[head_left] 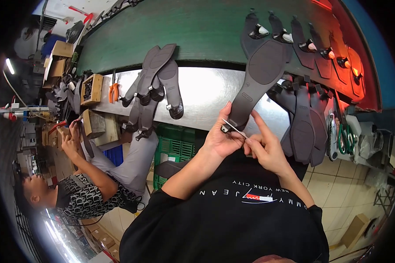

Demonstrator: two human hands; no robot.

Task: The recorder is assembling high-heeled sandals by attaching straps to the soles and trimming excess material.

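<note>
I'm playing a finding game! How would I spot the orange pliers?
Find the shiny metal strip in front of the green surface. Near its left end, just right of a small tan box, lie the pliers. Their bright orange sets them apart from the dark shoe soles nearby.

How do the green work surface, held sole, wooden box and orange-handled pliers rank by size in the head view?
1. Green work surface
2. Held sole
3. Wooden box
4. Orange-handled pliers
Apparent size only.
</note>
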